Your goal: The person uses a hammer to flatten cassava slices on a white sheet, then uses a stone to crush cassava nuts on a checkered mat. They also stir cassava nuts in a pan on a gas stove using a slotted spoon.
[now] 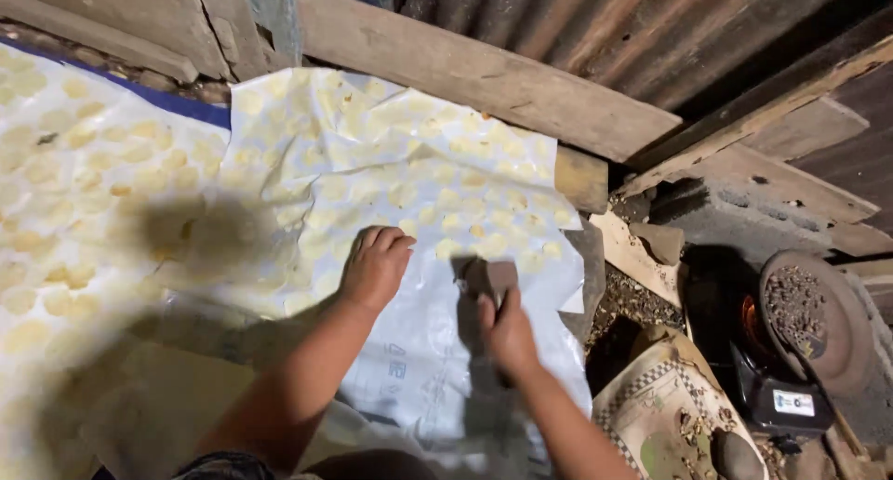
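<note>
A white plastic sheet (437, 350) lies spread on the ground, covered with several rows of small pale yellow dough rounds (446, 221). My left hand (374, 266) rests flat on the sheet, fingers together, just below the lowest rounds. My right hand (507, 329) grips a flat grey scraper-like tool (490, 277), its blade touching the sheet beside the lowest row of rounds. A second sheet (84, 192) with more rounds lies to the left, partly in shadow.
Wooden planks (484, 75) and rusty corrugated metal (614, 24) border the far side. At right stand a dark stove with a glowing opening (749, 326), a round pan of dark bits (805, 308), a patterned sack (665, 410) and rubble.
</note>
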